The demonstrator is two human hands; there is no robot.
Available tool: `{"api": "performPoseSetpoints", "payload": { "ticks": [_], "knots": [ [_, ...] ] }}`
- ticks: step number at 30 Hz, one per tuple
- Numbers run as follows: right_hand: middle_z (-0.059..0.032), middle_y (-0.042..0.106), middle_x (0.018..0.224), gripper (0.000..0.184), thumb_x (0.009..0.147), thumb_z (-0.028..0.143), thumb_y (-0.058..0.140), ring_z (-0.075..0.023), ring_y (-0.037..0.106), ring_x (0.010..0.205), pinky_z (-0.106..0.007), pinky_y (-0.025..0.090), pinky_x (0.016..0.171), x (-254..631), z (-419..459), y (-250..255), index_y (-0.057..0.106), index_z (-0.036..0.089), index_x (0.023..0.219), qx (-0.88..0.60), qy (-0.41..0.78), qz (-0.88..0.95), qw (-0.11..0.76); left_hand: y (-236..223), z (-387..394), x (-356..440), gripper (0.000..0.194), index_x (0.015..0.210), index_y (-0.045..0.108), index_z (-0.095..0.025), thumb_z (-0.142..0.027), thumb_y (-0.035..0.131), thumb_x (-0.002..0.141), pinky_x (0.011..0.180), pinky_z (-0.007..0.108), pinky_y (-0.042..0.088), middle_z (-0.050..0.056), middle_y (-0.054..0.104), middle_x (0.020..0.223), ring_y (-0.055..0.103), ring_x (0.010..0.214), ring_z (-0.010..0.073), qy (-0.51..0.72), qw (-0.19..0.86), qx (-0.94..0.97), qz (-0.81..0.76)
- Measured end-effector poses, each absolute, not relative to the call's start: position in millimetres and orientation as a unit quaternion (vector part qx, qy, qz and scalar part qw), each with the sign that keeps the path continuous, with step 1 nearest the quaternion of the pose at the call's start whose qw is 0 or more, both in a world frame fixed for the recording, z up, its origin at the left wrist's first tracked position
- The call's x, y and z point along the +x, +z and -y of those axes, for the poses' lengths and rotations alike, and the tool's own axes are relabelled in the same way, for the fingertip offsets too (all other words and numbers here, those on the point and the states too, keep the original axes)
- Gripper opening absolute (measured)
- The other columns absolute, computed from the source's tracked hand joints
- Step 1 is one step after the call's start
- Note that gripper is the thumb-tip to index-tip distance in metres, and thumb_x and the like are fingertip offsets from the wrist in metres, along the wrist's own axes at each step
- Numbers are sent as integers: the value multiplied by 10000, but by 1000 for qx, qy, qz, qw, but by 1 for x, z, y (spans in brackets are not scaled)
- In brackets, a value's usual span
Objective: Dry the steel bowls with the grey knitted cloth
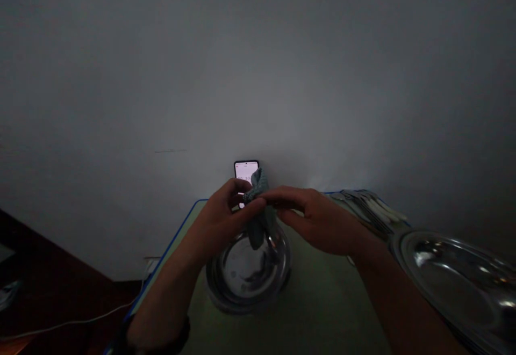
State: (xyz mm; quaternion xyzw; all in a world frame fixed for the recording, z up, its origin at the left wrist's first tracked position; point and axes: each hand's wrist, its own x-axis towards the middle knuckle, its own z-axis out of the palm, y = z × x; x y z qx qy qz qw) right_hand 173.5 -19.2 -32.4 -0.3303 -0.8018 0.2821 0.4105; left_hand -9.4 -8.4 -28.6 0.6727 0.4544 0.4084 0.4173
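A grey-green cloth (260, 180) is pinched between my two hands and hangs down over a shiny metal bowl (246, 269). My left hand (220, 218) is closed on the cloth from the left, its thumb lying across the front. From the other side, the fingertips of my right hand (318, 218) close on the same cloth and meet my left thumb. Whether something is wrapped inside the cloth, I cannot make out. The bowl rests on the green tabletop (322, 306), its far rim partly behind the cloth and fingers.
A lit phone (245, 169) leans against the grey wall (258, 75), partly behind my hands. Several pieces of cutlery (368, 207) lie at the back right. A large oval metal tray (455, 285) stands at the right. A white cable (80, 321) runs along the lower left.
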Motion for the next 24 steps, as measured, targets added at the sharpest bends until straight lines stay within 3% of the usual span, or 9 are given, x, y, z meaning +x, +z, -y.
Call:
{"api": "performPoseSetpoints", "payload": {
  "ticks": [3,7,11,14,19,22,24],
  "knots": [
    [-31,663,1060,227,819,166,515,-156,610,1001,-360,462,920,177,11,-38,612,213,1019,-362,288,758,460,-30,6,-15,223,872,541,-188,-263,673,708,583,234,415,-6,620,738,559,671,129,424,450,659,-429],
    [-82,596,1202,531,723,351,681,-212,568,1093,-413,446,945,180,-5,-56,508,220,1207,-388,367,700,474,-29,5,-25,166,814,558,-186,-186,664,686,544,212,382,-21,578,711,515,615,98,436,530,631,-362],
    [-66,689,998,362,708,344,688,-194,645,929,-374,497,857,189,-14,-72,628,170,1019,-302,564,655,402,-30,0,-35,131,749,539,-186,-185,646,674,562,221,392,-19,551,728,517,646,108,434,523,646,-348],
    [-45,703,931,337,671,306,712,-185,663,840,-342,519,776,199,-16,-73,649,177,976,-333,587,617,404,-38,-10,-45,134,850,556,-193,-275,586,748,695,273,444,21,613,832,577,781,160,327,433,726,-422],
    [-47,693,882,255,718,338,630,-192,647,751,-312,504,649,216,-17,-58,636,183,920,-501,409,611,457,-63,-29,-63,489,1151,502,-111,-437,465,789,859,374,437,190,554,1220,569,1039,271,81,174,782,-593],
    [-37,661,769,208,714,355,616,-189,615,689,-299,470,592,214,-16,-49,604,171,811,-571,202,614,507,-75,-37,-68,447,1104,547,-114,-423,418,807,798,345,463,174,629,1121,617,966,260,-11,160,776,-610],
    [-44,657,817,205,719,334,612,-186,611,741,-300,470,640,205,-12,-47,589,170,840,-560,114,630,526,-80,-40,-69,426,1106,547,-136,-414,431,805,725,307,477,138,673,1037,646,885,232,-29,180,778,-601]
  ]
}}
